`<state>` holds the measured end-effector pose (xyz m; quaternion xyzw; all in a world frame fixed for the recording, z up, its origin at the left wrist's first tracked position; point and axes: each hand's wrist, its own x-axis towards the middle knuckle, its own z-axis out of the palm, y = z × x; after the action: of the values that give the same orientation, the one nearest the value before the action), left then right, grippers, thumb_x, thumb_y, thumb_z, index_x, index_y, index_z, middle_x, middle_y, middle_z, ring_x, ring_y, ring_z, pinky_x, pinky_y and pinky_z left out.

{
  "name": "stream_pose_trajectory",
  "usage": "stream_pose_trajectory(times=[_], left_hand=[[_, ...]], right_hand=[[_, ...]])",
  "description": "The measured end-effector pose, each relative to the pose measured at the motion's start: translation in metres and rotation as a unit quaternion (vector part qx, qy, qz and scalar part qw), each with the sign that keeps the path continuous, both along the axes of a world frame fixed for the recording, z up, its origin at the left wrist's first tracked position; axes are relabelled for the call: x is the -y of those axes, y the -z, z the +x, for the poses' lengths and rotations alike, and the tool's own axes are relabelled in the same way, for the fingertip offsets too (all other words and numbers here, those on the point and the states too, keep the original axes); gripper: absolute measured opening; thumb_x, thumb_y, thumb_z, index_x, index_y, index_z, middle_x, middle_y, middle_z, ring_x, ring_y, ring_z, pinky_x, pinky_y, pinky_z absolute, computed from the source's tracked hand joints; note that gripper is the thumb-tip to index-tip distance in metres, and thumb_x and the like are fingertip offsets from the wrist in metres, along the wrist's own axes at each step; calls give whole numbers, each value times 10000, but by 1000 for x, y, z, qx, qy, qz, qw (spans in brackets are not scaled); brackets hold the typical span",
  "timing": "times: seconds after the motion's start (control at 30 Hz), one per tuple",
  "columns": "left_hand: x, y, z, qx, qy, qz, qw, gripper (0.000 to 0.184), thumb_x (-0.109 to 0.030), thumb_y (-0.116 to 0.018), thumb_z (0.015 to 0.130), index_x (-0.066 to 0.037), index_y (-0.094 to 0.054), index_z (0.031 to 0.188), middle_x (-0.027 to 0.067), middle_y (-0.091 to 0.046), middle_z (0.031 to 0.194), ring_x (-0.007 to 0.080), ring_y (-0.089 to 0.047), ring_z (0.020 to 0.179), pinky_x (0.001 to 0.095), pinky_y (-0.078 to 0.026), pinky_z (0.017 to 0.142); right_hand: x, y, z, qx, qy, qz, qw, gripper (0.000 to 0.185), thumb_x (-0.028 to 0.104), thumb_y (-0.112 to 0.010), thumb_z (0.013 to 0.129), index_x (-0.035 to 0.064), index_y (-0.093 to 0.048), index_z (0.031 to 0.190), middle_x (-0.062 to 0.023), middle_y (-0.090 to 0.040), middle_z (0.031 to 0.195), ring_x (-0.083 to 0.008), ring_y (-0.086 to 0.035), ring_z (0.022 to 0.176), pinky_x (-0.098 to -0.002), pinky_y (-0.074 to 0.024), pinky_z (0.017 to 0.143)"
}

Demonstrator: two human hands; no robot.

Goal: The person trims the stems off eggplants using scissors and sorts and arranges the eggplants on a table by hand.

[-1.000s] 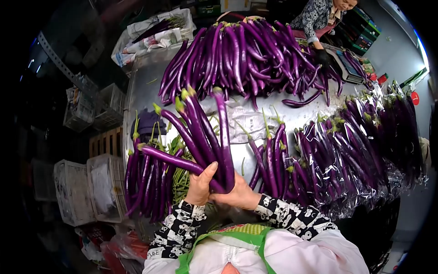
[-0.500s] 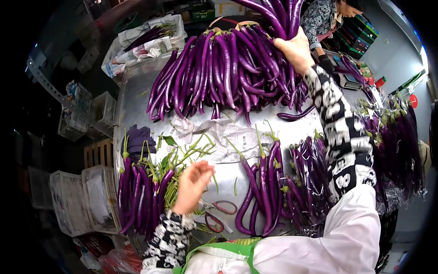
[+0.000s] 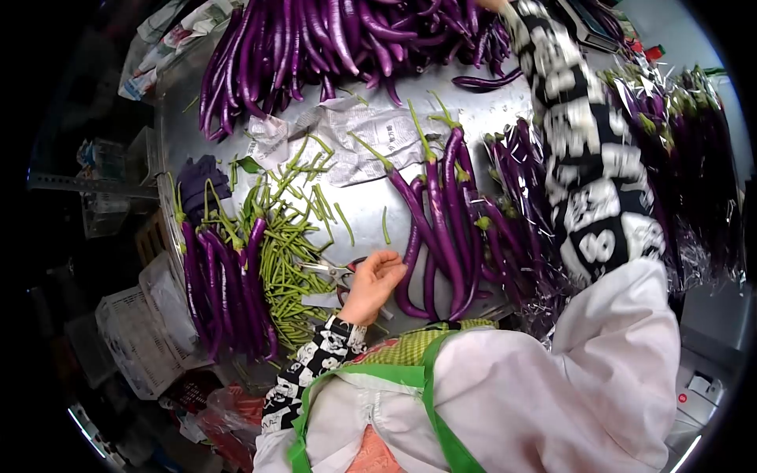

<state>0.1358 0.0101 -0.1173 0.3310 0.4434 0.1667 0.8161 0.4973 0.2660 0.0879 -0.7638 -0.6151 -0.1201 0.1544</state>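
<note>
My left hand [image 3: 374, 288] is low over the metal table, its fingers loosely bent and nothing visible in them. It partly covers the red handles of a pair of scissors [image 3: 337, 273]. Just right of its fingertips lies a small group of long purple eggplants [image 3: 445, 229] with green stems. My right hand [image 3: 493, 4] is cut off by the top edge; its fingers and anything in them are hidden. Below it, a large heap of eggplants [image 3: 339, 39] spreads along the far side of the table.
Cut green stems [image 3: 288, 268] are piled left of the scissors, beside more eggplants [image 3: 225, 280]. Newspaper [image 3: 371, 138] and a dark cloth [image 3: 203, 180] lie farther up. Wrapped eggplants [image 3: 520, 181] are at right, partly behind my sleeve. A white crate [image 3: 142, 339] stands left.
The view has tilted down. My right hand, earlier holding several eggplants raised over the heap, is now mostly out of frame. My left hand has moved right, toward the small eggplant group.
</note>
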Motion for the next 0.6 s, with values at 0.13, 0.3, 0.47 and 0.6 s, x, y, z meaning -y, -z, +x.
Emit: stream_pose_trajectory(times=[0.13, 0.3, 0.47, 0.6], left_hand=[[2, 16, 7, -99, 44, 134, 985, 397, -37, -634, 883, 59, -476, 1234, 142, -575, 1178, 185, -582, 1077, 288, -476, 941], [0, 28, 3, -134, 123, 276, 944, 454, -87, -687, 830, 81, -496, 1206, 165, -635, 1054, 222, -638, 974, 320, -521, 859], [-9, 29, 26, -233, 260, 333, 876, 577, -255, -738, 758, 79, -529, 1179, 208, -668, 969, 301, -672, 911, 354, -523, 796], [-6, 25, 51, -308, 332, 374, 809, 509, -303, -781, 725, 67, -591, 1020, 142, -665, 795, 273, -661, 751, 353, -512, 698]], right_hand=[[110, 51, -33, -125, -129, 57, 982, 421, 341, -615, 878, -7, -609, 1115, -217, -666, 1029, -314, -668, 922, -391, -537, 785], [296, 99, -96, -355, -24, -37, 934, 253, 130, -622, 863, -44, -616, 1046, -214, -659, 848, -322, -671, 784, -381, -529, 705], [408, 156, -146, -405, 112, -164, 892, 454, 218, -708, 819, -89, -572, 1125, -243, -626, 1041, -340, -646, 911, -416, -512, 816], [403, 165, -182, -209, 111, -154, 959, 641, 357, -676, 834, -124, -475, 1207, -287, -561, 1132, -433, -561, 986, -457, -475, 860]])
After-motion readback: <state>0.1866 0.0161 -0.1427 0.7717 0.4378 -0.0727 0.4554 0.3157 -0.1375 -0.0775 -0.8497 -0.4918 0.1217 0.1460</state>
